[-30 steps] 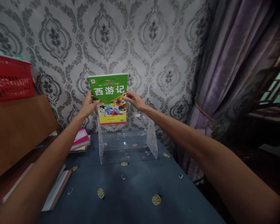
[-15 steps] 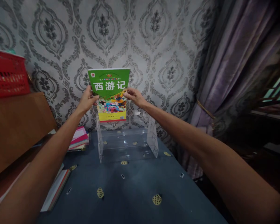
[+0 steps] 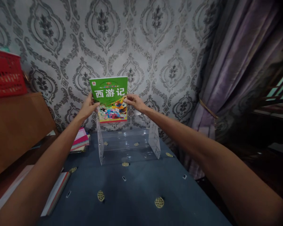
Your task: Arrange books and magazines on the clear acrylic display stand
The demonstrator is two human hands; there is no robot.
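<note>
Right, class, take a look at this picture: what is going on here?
A person holds a green book upright with both hands, the left hand on its left edge and the right hand on its right edge. The book is over the left part of a clear acrylic stand on a blue tablecloth by the wall. More books lie stacked to the left.

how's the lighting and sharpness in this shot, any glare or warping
Head view: dim overall, darkest at the right by the curtain; the green book held in the left hand and right hand reads sharp; small glints on the clear acrylic stand; forearms stretch wide toward the lower corners, a wide-angle effect.
</note>
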